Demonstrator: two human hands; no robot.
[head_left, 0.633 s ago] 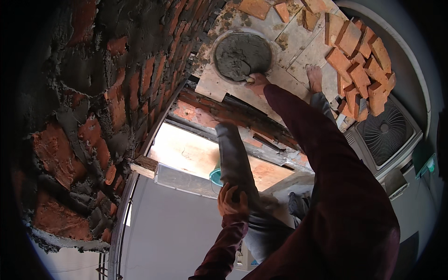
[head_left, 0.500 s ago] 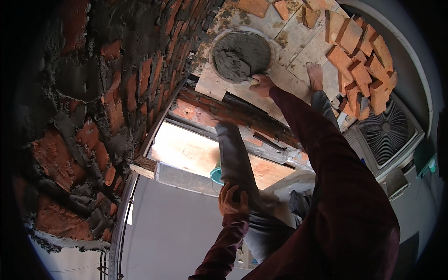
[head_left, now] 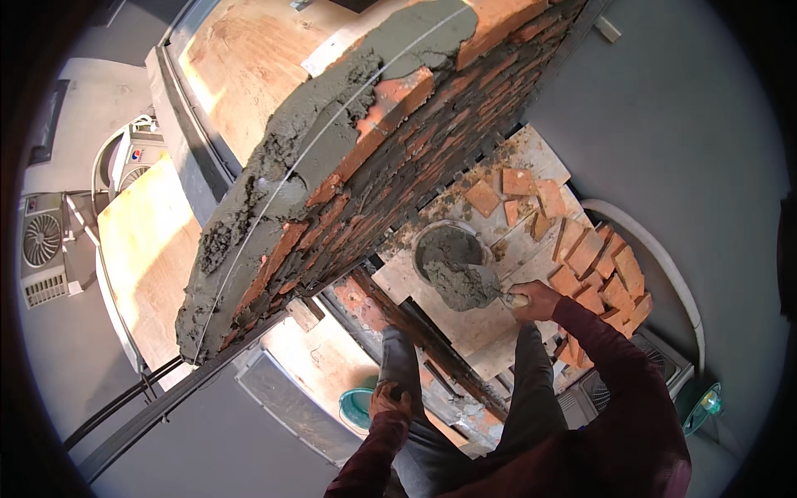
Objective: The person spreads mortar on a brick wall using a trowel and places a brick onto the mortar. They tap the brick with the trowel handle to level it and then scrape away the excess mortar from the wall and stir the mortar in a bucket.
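My right hand (head_left: pixel 531 300) grips the handle of a trowel (head_left: pixel 508 300) heaped with dark grey mortar (head_left: pixel 463 286), held at the front edge of a round bucket of mortar (head_left: pixel 440 245). My left hand (head_left: pixel 388 401) is curled over my left trouser leg near the knee, above a teal bucket (head_left: pixel 353 407). To the left and ahead rises the brick wall (head_left: pixel 398 158), its top covered in wet mortar (head_left: pixel 290 133) with a pale string line (head_left: pixel 267 207) along it. Loose bricks (head_left: pixel 594 266) lie in a pile right of the mortar bucket.
Boards (head_left: pixel 531 149) form the platform under the bucket and bricks. An outdoor air-conditioner unit (head_left: pixel 652 365) and a curved pale pipe (head_left: pixel 672 274) are at the right. Plywood (head_left: pixel 129 224) lies beyond the wall, with more units (head_left: pixel 41 236) at the far left. A gap edge runs below my legs.
The view has swung up over the wall top. My right hand has raised the trowel, loaded with mortar, out of the bucket's contents. My left hand stays on my leg.
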